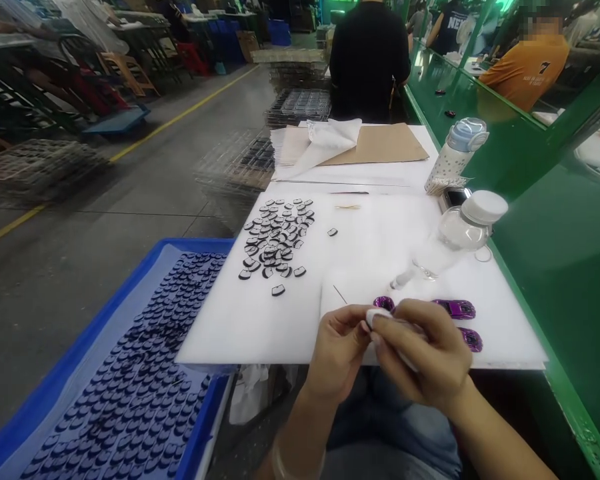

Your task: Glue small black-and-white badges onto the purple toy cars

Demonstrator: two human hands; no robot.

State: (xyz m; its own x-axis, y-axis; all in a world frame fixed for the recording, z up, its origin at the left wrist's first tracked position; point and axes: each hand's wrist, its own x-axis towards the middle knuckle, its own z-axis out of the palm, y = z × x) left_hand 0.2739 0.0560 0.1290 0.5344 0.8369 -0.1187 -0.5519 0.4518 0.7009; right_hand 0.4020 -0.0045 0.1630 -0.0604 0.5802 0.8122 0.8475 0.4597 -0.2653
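Both hands meet above the front edge of the white work surface (285, 333). My left hand (341, 347) is closed in a pinch on a small dark piece, mostly hidden by the fingers. My right hand (425, 353) is closed around a white cloth (380, 316), its tip pressed against that piece. Purple toy car bodies (455, 309) lie beyond and beside my right hand, one of them (383, 304) just past the fingertips. Many small black-edged pieces (275, 240) are spread at the left of the surface, with one (333, 232) apart from them.
A blue tray (165, 243) with rows of dark pieces stands at the lower left. A clear bottle (463, 230) and a speckled bottle (453, 157) stand at right, beside the green conveyor edge (535, 320). Cardboard (385, 145) lies at the back; people sit beyond.
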